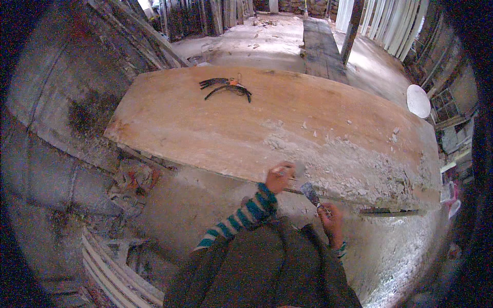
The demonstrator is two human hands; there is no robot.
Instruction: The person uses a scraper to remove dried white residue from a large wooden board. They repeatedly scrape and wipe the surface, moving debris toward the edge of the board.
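Observation:
My right hand is wrapped round the handle of a scraper, whose flat blade is coated in pale plaster and points up toward the front edge of a wooden board. Over that edge is my left hand, closed on a blurred, scraper-like tool with a grey end. The two blades are close together but look apart. Crumbly whitish plaster lies spread across the right part of the board, near both hands.
A bundle of black strips with an orange part lies on the board's far left. A white round object stands beyond the right end. Planks lean at back left; a dark post rises behind. Wooden slats lie at lower left.

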